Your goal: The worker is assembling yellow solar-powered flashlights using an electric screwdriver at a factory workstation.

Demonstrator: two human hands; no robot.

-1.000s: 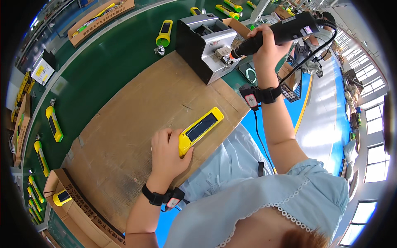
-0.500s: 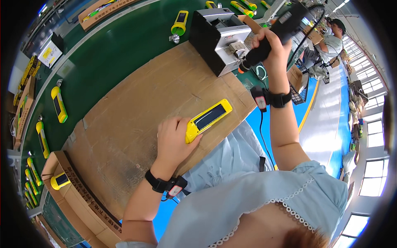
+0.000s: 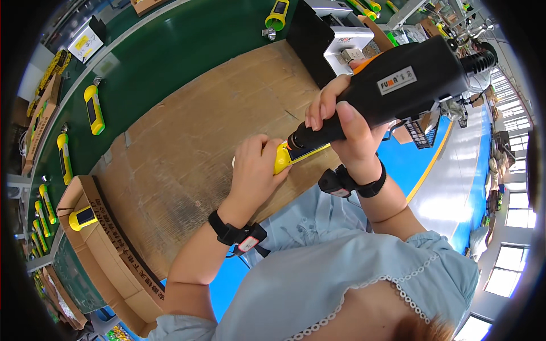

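My left hand grips one end of a yellow solar flashlight body, holding it down on a brown cardboard sheet. A dark solar panel runs along the top of the body. My right hand is wrapped round a black power screwdriver, which slants down to the left. Its tip meets the yellow body near my left fingers, just at the panel's end. The screwdriver and my right hand cover part of the body, so the exact spot under the tip is hidden.
A black-and-white machine stands at the cardboard's far edge. Several yellow-green flashlights, one here, lie along the green work surface. At the lower left, an open cardboard box holds a yellow piece.
My right hand has brought the screwdriver down and left, from beside the machine onto the yellow body. My left hand has shifted slightly right and up with the body, in a slightly moved view.
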